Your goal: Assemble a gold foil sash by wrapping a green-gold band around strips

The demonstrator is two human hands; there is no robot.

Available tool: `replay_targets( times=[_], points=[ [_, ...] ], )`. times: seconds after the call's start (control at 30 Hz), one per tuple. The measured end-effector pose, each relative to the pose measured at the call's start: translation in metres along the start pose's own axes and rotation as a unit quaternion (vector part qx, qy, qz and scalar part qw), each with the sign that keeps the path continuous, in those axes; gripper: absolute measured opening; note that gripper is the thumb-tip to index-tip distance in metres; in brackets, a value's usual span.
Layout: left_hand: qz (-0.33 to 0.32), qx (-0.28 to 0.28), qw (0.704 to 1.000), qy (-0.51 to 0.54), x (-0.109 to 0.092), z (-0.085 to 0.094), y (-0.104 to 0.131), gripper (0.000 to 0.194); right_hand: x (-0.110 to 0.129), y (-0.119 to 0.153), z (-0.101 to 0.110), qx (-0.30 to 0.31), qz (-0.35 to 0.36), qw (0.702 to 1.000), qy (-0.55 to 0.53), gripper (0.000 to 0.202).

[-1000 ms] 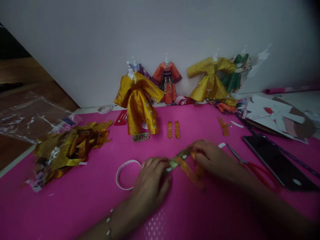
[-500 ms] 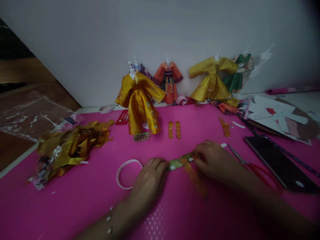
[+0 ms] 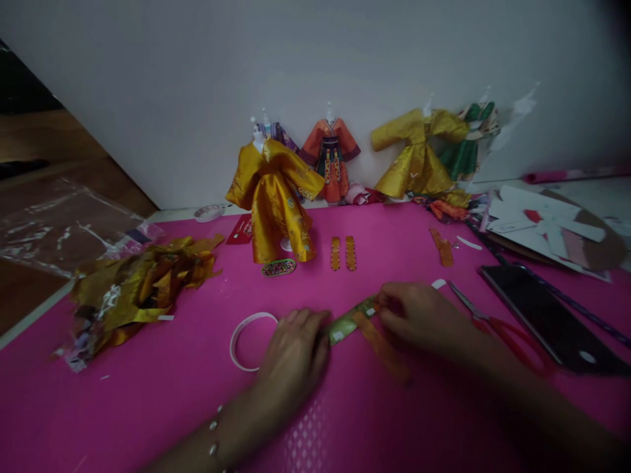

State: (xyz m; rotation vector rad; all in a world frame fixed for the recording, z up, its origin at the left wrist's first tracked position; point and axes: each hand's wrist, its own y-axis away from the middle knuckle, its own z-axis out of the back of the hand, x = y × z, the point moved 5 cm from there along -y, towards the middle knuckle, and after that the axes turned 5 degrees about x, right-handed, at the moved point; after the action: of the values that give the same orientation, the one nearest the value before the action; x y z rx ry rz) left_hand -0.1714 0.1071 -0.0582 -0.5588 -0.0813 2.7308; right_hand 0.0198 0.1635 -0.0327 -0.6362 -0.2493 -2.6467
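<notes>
A green-gold fabric strip point(image 3: 348, 324) with small white patches lies slanted on the pink mat. My left hand point(image 3: 298, 345) is closed at its lower left end, the fingertips pressed together on it. At the upper right end my right hand point(image 3: 411, 315) pinches the strip, its thumb and fingers together. An orange fabric strip point(image 3: 382, 347) crosses under or against the green one and trails toward the front; how they join cannot be made out. Beside my left hand is a white tape ring point(image 3: 234, 341).
Dressed doll forms, one in a gold robe point(image 3: 276, 197), stand along the wall. Gold fabric scraps point(image 3: 158, 282) and a plastic bag are at left. Red-handled scissors point(image 3: 513, 335) and a phone point(image 3: 542, 315) are at right. Two decorated strips point(image 3: 350, 253) lie behind the hands.
The green-gold strip has tilted more steeply. My right hand's fingertips have shifted slightly left and closed into a tighter pinch. My left hand stays nearly in place.
</notes>
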Motion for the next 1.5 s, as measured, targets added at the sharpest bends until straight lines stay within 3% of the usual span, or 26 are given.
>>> replay_targets(
  times=[0.3,0.5,0.67,0.97,1.07,1.17,1.23,1.4,1.5],
  points=[
    [0.027,0.048,0.998,-0.026,-0.003,0.001,-0.003,0.009,0.002,0.001,0.001,-0.012,0.035,0.995,-0.089,0.01],
    [0.02,0.023,0.994,0.107,0.0,0.004,0.0,0.011,0.008,0.003,0.002,0.046,0.002,0.964,-0.263,0.012],
    [0.016,0.038,0.981,0.19,-0.001,0.002,0.003,0.015,0.011,0.005,0.005,0.056,0.006,0.949,-0.309,0.01],
    [-0.016,0.02,0.973,0.228,-0.002,-0.002,-0.001,0.022,0.035,0.026,-0.018,0.302,0.062,0.848,-0.431,0.006],
    [-0.011,0.018,0.969,0.245,-0.001,-0.001,-0.002,0.028,0.038,0.03,-0.025,0.311,0.082,0.87,-0.374,0.011],
    [-0.011,0.024,0.966,0.256,-0.003,0.003,-0.002,0.03,0.035,0.027,-0.03,0.247,0.096,0.922,-0.283,0.012],
    [-0.017,0.026,0.966,0.257,-0.005,0.005,-0.002,0.032,0.033,0.025,-0.035,0.226,0.1,0.936,-0.249,0.011],
    [-0.056,0.053,0.958,0.275,-0.011,0.002,-0.001,0.034,0.035,0.028,-0.036,0.26,0.094,0.936,-0.219,0.013],
    [-0.057,0.049,0.957,0.281,-0.008,-0.001,-0.003,0.031,0.045,0.044,-0.028,0.324,0.103,0.909,-0.239,0.008]
  ],
)
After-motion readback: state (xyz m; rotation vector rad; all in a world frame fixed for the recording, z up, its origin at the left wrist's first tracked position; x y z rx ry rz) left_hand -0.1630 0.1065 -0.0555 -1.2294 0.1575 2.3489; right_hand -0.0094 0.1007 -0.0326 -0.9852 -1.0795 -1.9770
